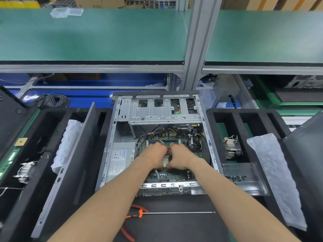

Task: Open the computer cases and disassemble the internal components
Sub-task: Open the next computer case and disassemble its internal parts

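Nearest, a long-shafted screwdriver with an orange-and-black handle lies flat on the dark mat, beside red-handled pliers; open mat remains to its right.

Beyond it, the open computer case lies on its side, sheet-metal walls with punched slots framing the interior. Both forearms pass over the near rim. The left hand and right hand sit close together over the motherboard, fingers curled downward at a pale square part, apparently the processor; whether either hand actually grips it cannot be told. A thin metal lever slants up between the knuckles. Room around the hands is tight: the grey power supply with its printed label lies just left, black cables just right.

Flanking the case, black foam trays with deep rectangular slots stand close on both sides. The right tray holds a finned heatsink, a clear plastic box and a bubble-wrap sheet. A detached grey side panel leans on the left tray.

Farther in, the perforated steel drive cage spans the case's far end. Behind, a coil of cable rests on a blue surface, under a green-matted shelf on an aluminium post.
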A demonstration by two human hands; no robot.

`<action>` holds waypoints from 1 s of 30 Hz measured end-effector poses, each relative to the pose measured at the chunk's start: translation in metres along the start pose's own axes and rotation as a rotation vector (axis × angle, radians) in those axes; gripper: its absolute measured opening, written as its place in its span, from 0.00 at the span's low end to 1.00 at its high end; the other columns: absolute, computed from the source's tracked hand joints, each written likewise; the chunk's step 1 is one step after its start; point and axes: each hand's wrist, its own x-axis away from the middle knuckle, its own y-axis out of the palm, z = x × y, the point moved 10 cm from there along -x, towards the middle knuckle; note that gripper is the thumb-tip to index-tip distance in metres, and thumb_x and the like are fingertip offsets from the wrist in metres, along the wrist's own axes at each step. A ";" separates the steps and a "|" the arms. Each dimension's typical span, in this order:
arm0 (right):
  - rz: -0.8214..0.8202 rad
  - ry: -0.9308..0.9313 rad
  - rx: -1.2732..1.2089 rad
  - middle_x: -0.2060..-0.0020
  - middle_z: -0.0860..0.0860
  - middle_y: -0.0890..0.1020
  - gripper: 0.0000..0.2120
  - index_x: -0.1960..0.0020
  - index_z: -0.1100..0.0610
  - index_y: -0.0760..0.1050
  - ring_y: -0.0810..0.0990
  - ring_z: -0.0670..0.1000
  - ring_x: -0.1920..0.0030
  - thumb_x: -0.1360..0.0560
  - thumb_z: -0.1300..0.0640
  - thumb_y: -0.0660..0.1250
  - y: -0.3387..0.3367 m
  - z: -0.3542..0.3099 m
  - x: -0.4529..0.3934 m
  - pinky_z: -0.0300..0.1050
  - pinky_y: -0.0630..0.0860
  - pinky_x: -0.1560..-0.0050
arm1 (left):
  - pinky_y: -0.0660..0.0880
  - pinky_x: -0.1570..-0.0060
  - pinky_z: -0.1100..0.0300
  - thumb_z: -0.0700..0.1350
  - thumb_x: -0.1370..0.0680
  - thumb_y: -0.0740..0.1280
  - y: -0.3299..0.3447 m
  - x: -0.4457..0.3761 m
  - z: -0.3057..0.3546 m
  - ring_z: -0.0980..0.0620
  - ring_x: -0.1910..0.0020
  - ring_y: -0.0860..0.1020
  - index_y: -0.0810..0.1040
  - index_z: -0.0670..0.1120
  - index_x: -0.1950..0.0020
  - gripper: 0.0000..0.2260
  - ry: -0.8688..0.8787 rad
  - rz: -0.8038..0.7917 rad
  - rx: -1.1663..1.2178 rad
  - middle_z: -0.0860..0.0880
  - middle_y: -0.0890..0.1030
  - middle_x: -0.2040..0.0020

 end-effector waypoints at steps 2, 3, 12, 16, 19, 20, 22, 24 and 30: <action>0.033 -0.036 -0.082 0.58 0.55 0.77 0.16 0.53 0.56 0.66 0.78 0.59 0.57 0.31 0.56 0.73 -0.007 -0.002 0.003 0.52 0.76 0.63 | 0.73 0.60 0.54 0.48 0.31 0.77 -0.001 0.001 0.000 0.42 0.49 0.81 0.79 0.52 0.41 0.19 0.012 -0.002 0.002 0.47 0.77 0.51; 0.047 -0.053 -0.097 0.59 0.55 0.77 0.13 0.54 0.57 0.67 0.78 0.60 0.57 0.31 0.58 0.71 -0.010 -0.003 0.004 0.54 0.78 0.61 | 0.72 0.61 0.55 0.47 0.31 0.77 0.000 0.001 0.000 0.42 0.49 0.81 0.79 0.54 0.40 0.20 0.016 -0.005 0.003 0.48 0.75 0.53; 0.148 -0.070 -0.154 0.55 0.57 0.74 0.01 0.51 0.57 0.70 0.74 0.59 0.59 0.21 0.61 0.62 -0.020 -0.002 0.006 0.47 0.68 0.62 | 0.78 0.55 0.50 0.50 0.34 0.81 0.005 -0.001 -0.004 0.43 0.48 0.80 0.77 0.49 0.42 0.24 -0.029 -0.035 -0.005 0.47 0.78 0.48; 0.206 -0.021 -0.144 0.57 0.55 0.71 0.04 0.50 0.59 0.69 0.72 0.55 0.62 0.18 0.58 0.62 -0.026 0.002 0.002 0.48 0.68 0.62 | 0.77 0.56 0.51 0.51 0.34 0.81 0.004 -0.001 -0.004 0.43 0.46 0.80 0.77 0.47 0.40 0.26 -0.025 -0.016 -0.009 0.47 0.78 0.45; 0.227 0.032 -0.136 0.58 0.55 0.72 0.07 0.52 0.58 0.67 0.70 0.50 0.67 0.17 0.57 0.62 -0.028 0.007 -0.001 0.47 0.69 0.64 | 0.78 0.56 0.50 0.51 0.34 0.81 0.004 -0.002 -0.004 0.43 0.47 0.80 0.77 0.47 0.40 0.26 -0.023 -0.017 -0.020 0.47 0.78 0.46; 0.226 0.045 -0.132 0.59 0.55 0.72 0.07 0.51 0.59 0.66 0.70 0.50 0.68 0.17 0.57 0.62 -0.029 0.009 -0.001 0.46 0.69 0.65 | 0.79 0.57 0.50 0.51 0.33 0.81 0.004 -0.002 -0.003 0.43 0.47 0.80 0.77 0.46 0.40 0.26 -0.022 -0.018 -0.026 0.47 0.78 0.46; 0.222 0.056 -0.143 0.59 0.55 0.73 0.08 0.51 0.59 0.67 0.72 0.50 0.68 0.17 0.56 0.62 -0.029 0.010 0.000 0.47 0.71 0.65 | 0.78 0.59 0.50 0.51 0.33 0.80 0.003 -0.001 -0.003 0.43 0.48 0.80 0.77 0.46 0.41 0.24 -0.016 -0.012 -0.039 0.47 0.78 0.47; 0.202 0.062 -0.168 0.59 0.54 0.73 0.08 0.52 0.59 0.68 0.72 0.51 0.66 0.19 0.55 0.64 -0.029 0.009 0.003 0.47 0.70 0.65 | 0.76 0.61 0.51 0.51 0.33 0.80 0.002 -0.001 -0.001 0.43 0.49 0.81 0.77 0.47 0.41 0.24 -0.005 0.000 -0.053 0.47 0.78 0.48; 0.095 0.120 -0.219 0.55 0.59 0.76 0.01 0.54 0.59 0.68 0.73 0.55 0.61 0.24 0.62 0.60 -0.023 0.011 0.013 0.47 0.68 0.64 | 0.76 0.60 0.51 0.51 0.34 0.79 -0.001 -0.001 0.003 0.42 0.50 0.80 0.77 0.48 0.46 0.20 0.021 0.049 -0.085 0.48 0.78 0.49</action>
